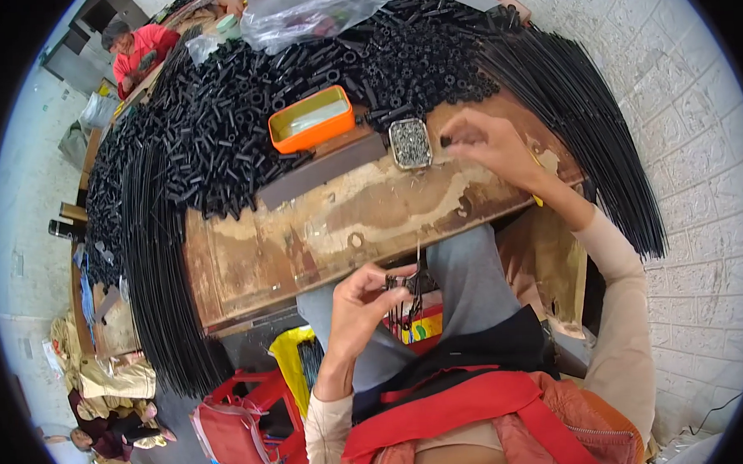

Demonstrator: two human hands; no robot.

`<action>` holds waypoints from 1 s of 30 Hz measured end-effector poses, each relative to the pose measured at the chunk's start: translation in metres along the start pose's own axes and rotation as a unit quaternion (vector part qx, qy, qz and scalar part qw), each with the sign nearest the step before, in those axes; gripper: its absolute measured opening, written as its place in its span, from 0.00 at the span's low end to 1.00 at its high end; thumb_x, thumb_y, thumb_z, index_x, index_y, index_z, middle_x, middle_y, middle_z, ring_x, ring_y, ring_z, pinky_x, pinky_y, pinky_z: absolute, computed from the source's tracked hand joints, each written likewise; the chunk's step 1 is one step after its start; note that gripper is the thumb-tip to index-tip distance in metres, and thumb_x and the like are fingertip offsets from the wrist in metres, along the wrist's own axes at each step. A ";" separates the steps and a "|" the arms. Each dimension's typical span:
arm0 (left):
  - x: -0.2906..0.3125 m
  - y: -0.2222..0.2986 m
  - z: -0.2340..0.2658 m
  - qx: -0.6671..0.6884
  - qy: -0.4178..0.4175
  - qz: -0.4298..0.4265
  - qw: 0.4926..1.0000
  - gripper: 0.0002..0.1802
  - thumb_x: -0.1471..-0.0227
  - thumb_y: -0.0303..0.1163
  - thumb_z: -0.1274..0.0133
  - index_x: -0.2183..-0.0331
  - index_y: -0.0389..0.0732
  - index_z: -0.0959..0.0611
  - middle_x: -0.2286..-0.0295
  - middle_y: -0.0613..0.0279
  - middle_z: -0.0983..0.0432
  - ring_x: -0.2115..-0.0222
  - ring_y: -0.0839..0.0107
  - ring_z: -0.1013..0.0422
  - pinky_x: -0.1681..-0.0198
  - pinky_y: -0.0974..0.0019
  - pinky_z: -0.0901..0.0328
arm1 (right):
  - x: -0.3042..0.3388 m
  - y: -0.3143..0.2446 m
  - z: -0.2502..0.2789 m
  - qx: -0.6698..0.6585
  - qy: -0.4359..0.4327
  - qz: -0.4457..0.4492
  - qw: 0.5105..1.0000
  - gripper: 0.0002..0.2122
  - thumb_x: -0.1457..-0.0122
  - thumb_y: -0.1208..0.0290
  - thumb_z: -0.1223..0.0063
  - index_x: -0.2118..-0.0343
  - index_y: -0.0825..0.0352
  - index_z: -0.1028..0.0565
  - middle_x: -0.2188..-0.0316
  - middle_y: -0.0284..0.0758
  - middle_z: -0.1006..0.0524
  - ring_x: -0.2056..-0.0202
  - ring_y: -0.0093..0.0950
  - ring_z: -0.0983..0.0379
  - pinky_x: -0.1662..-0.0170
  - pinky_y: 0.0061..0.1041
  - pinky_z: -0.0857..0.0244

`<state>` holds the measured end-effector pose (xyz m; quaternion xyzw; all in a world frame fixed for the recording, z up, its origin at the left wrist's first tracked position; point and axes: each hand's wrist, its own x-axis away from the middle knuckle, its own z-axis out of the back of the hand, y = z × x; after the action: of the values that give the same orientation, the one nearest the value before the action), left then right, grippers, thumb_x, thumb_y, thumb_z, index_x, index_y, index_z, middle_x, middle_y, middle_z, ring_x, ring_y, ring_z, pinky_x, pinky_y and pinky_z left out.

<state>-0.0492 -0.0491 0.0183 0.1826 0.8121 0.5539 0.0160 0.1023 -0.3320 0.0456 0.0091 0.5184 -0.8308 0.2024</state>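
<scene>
Over my lap, below the table's front edge, my left hand (365,305) is closed on a bunch of thin black rods (405,307). Their ends hang below the fingers, and a thin light tip sticks up above them. My right hand (494,146) is raised over the right side of the table, thumb and fingertips pinching a small black part (445,141). Just left of it stands a small clear tray (410,144) filled with tiny silvery metal pieces. The exact shape of the pinched part is too small to make out.
Black tube pieces and nuts (242,113) are heaped over the worn wooden table (249,266). An orange tin (311,120) stands before them. Long black rods (153,266) hang over both table ends. A red stool (247,420) is at lower left; a person in red (144,49) sits far left.
</scene>
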 end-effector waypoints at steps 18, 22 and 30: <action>0.047 0.013 -0.058 -0.063 -0.050 -0.058 0.995 0.18 0.48 0.21 0.44 0.53 0.32 0.23 0.60 0.58 0.22 0.62 0.75 0.26 0.59 0.68 0.28 | 0.101 -0.127 -0.035 -0.237 -0.200 -0.050 0.949 0.07 0.42 0.75 0.45 0.63 0.71 0.23 0.70 0.30 0.22 0.67 0.18 0.27 0.60 0.18 0.34; 0.056 0.018 -0.062 -0.033 -0.029 -0.067 0.997 0.17 0.48 0.19 0.45 0.54 0.33 0.22 0.64 0.65 0.21 0.66 0.83 0.29 0.60 0.76 0.32 | 0.102 -0.125 -0.038 -0.200 -0.189 -0.043 0.961 0.04 0.42 0.76 0.45 0.66 0.70 0.24 0.68 0.29 0.24 0.64 0.16 0.28 0.58 0.18 0.34; 0.060 0.016 -0.056 -0.048 -0.019 -0.072 0.996 0.13 0.46 0.22 0.45 0.57 0.33 0.21 0.67 0.67 0.21 0.68 0.83 0.29 0.62 0.76 0.32 | 0.106 -0.134 -0.042 -0.198 -0.187 -0.026 0.962 0.04 0.42 0.76 0.44 0.66 0.70 0.24 0.67 0.28 0.25 0.63 0.16 0.29 0.57 0.18 0.35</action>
<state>-0.1136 -0.0752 0.0655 0.1331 0.7950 0.5864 0.0796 -0.0495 -0.2794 0.1176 -0.2003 0.6254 -0.7036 0.2716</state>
